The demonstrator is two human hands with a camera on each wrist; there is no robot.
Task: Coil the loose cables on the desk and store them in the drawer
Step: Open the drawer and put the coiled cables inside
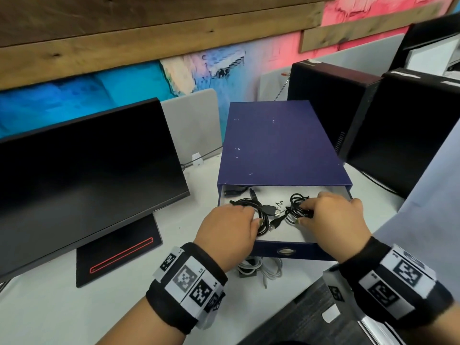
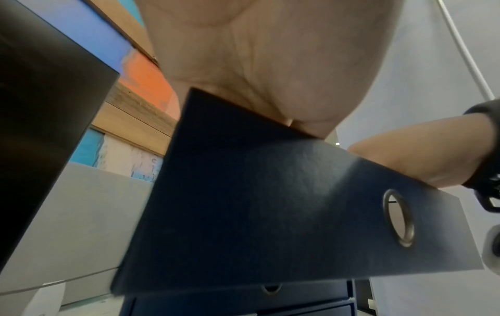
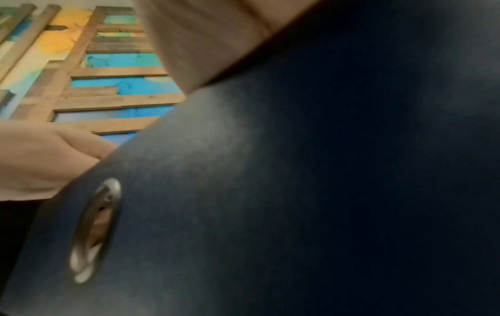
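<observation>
Grip hidden — both hands point(image 1: 229, 227) in drawer point(image 1: 286, 252) | fingertips unseen

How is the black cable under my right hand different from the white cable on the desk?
The black cable lies inside the open drawer, pinched by the right hand; the white cable lies on the desk in front of the drawer, untouched. Both are bundled in loops.

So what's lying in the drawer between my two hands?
In the head view, black USB plugs and loose cable ends lie on the drawer floor between the left hand and right hand.
</observation>
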